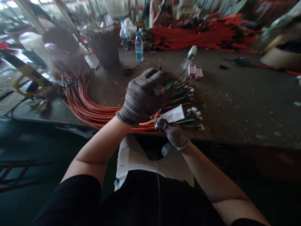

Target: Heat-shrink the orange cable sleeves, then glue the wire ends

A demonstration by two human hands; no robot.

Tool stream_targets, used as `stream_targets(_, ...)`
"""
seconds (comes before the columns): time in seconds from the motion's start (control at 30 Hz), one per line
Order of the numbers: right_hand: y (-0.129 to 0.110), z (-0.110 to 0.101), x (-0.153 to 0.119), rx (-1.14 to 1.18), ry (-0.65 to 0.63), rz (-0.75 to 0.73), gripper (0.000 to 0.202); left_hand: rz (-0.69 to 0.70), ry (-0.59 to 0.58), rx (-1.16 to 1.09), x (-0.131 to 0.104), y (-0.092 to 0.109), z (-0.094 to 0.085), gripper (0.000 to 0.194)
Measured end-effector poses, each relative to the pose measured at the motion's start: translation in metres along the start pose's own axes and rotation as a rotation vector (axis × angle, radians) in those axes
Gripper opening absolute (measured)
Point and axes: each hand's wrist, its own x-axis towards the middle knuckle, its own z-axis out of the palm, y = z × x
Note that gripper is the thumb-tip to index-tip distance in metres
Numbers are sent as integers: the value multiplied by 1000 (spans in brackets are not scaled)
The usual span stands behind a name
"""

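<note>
The right hand (172, 131), in a grey knit glove, is pinched shut on a small white paper label (173, 115) that sticks up and to the right from its fingertips, just at the near edge of the table. The label sits against the end of a bundle of orange sheathed cables (89, 108), where thin green, yellow and black wires with small white connectors (185, 94) fan out to the right of both hands.

The left hand (143, 97), also in a grey glove, is curled over the same cable end just beyond and to the left of the right hand; its palm faces down, so whether the fingers clamp the cables underneath cannot be told. From there the orange bundle sweeps left in a broad curve across the worn dark worktable (246, 103) and turns toward the far left.

Farther back stand two small red and white boxes (195, 71), a clear plastic water bottle (139, 47) and a pair of black scissors (129, 71). A heap of red cables (199, 36) lies along the far edge, with another person (158, 12) behind it.
</note>
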Motion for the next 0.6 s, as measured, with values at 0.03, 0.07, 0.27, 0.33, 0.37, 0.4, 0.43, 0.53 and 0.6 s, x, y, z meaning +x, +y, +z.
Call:
stream_targets(0.03, -6, -3, -1, -2, 29, -1, 22, 9, 10, -11, 5, -6, 0, 23)
stream_targets(0.07, -14, -5, -2, -4, 83, -20, 20, 5, 11, -37, 10, -13, -1, 16)
stream_targets(0.27, -60, 3, -1, -143, 342, -450, 12, -278, 47, -232, 31, -27, -5, 10)
stream_targets(0.33, -64, 9, 2, -239, 320, -547, 10, -332, 64, -293, 34, -22, -2, 9)
stream_targets(0.37, -65, 11, 3, -276, 320, -572, 12, -350, 67, -321, 34, -21, 0, 9)
stream_targets(0.4, -65, 11, 5, -306, 315, -592, 13, -364, 76, -346, 35, -20, 1, 10)
stream_targets(0.43, -64, 11, 7, -335, 308, -605, 13, -375, 82, -367, 36, -20, 3, 10)
stream_targets(0.53, -64, 7, 13, -471, 270, -621, 11, -355, 72, -371, 38, -28, 7, 12)
stream_targets(0.6, -66, 4, 16, -570, 250, -618, 8, -322, 73, -359, 39, -35, 9, 13)
